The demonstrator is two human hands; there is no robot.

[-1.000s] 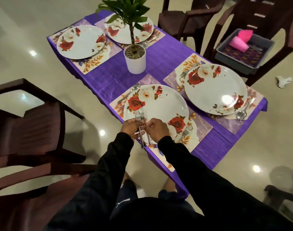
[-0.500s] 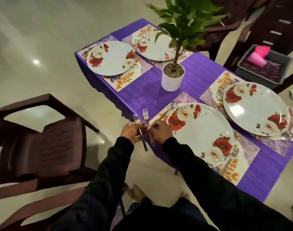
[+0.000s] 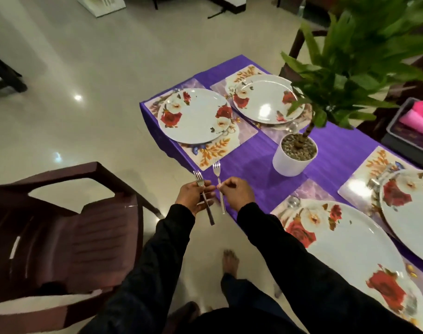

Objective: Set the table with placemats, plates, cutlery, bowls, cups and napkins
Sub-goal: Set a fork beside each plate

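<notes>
I hold two slim, shiny metal forks, one in each hand, out over the floor just off the table's near long edge. My left hand [image 3: 193, 197] curls around the left fork [image 3: 204, 198], its flat handle running back past my palm and its tines pointing away from me toward the far end of the table [image 3: 258, 169]. My right hand [image 3: 234, 192] pinches the right fork [image 3: 219, 189] between thumb and fingertip near its neck, the long axis almost parallel to the other fork, tines likewise away from me. The table wears a purple cloth with a fine ribbed weave. At its far corner a glossy round white plate [image 3: 193, 116] with red roses sits on a rectangular floral placemat [image 3: 212, 150] whose corner lies just beyond the fork tips. A smooth white cylindrical pot [image 3: 293, 162] filled with gravel stands mid-table. The floor is polished pale tile with light glints; a dark brown moulded plastic chair [image 3: 61, 227] stands to my left.
</notes>
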